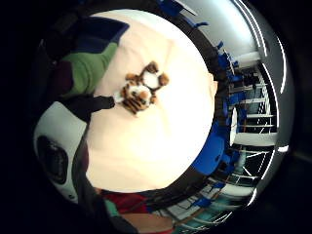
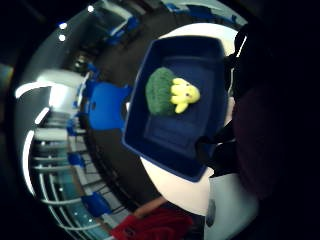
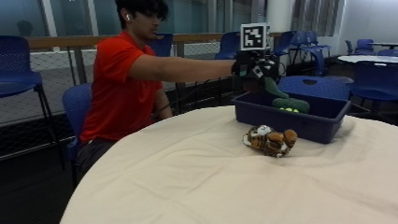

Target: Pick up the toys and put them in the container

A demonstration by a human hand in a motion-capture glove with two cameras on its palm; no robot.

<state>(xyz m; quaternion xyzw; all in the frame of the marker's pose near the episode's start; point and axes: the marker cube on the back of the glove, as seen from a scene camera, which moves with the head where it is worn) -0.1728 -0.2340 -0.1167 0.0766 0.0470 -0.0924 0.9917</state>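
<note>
A person in a red shirt reaches over the table, and the gloved right hand hovers above the near end of the dark blue container. Its fingers hang down with no toy between them. A green broccoli toy with a yellow face lies inside the container, and the thumb side palm view shows the broccoli toy from straight above. A striped tiger toy lies on the cream tablecloth just in front of the container, apart from the hand. The little finger side palm view shows the tiger toy below the palm.
The round table has a cream cloth over it. Blue chairs stand behind the container, and one chair is beside the person. A blurred green and dark shape sits close to the palm; I cannot tell what it is.
</note>
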